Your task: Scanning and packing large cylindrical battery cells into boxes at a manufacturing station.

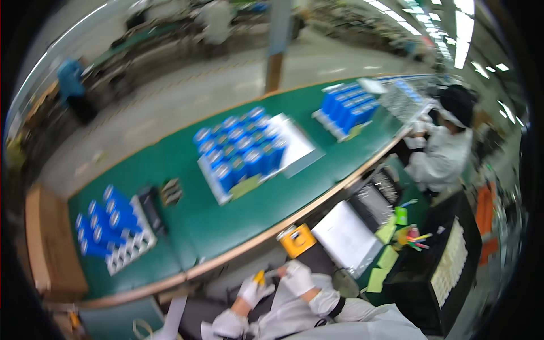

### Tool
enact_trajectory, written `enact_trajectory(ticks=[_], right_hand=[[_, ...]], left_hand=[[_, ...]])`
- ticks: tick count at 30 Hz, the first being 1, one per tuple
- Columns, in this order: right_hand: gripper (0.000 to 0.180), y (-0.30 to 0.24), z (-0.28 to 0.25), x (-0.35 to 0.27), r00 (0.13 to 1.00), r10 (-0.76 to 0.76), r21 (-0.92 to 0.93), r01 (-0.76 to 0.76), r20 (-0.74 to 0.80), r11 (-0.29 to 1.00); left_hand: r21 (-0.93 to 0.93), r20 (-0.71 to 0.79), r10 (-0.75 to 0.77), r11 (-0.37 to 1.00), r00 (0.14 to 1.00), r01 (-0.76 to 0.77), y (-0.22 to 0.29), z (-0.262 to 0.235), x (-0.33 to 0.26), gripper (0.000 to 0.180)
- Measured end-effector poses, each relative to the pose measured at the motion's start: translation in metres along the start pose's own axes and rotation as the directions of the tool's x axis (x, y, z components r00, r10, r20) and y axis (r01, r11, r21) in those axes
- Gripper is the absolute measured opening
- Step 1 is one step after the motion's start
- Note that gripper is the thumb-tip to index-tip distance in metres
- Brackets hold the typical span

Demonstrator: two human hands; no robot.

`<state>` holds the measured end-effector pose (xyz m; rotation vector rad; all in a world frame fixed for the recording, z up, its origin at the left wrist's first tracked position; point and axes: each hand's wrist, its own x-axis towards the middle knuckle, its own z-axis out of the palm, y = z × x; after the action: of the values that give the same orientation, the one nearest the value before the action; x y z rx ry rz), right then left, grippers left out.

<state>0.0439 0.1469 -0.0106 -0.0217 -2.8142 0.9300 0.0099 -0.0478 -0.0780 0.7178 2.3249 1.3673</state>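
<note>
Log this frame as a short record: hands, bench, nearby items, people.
Left hand: gloved, holding a small yellow object
Right hand: gloved, close to the left; grip unclear
Green bench: several groups of blue cylinders
Nearer than bench: orange-yellow square item
Co-worker: at right, white clothing
Image: blurred

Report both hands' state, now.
Left hand: closed, holding a small yellow object.
Right hand: cannot be told; too blurred to see whether it grips anything.
</note>
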Motion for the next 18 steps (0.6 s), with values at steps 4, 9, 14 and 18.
enact_trajectory(ticks=[4,9,14,18], right_hand=[[0.021,-0.031,-0.002,0.015,0.974,-0.008,0.130,0.039,-0.228,0.991],[0.025,-0.038,0.017,0.010,0.975,-0.185,0.250,0.210,-0.121,0.945],[0.025,-0.040,0.018,0.005,0.989,0.144,0.491,-0.118,-0.015,0.863],[0.019,-0.042,0.014,0.007,0.824,0.484,0.654,-0.543,0.295,0.527]], left_hand=[[-0.846,0.450,-0.390,-0.476,0.803,0.242,0.044,-0.009,0.012,0.044],[-0.969,0.247,-0.583,-0.137,0.774,0.207,0.061,-0.011,0.013,0.018],[-0.959,0.062,-0.548,0.198,0.834,0.202,0.058,-0.012,0.003,0.018],[-0.908,0.150,-0.508,0.269,0.848,0.322,0.055,-0.023,0.000,0.019]])
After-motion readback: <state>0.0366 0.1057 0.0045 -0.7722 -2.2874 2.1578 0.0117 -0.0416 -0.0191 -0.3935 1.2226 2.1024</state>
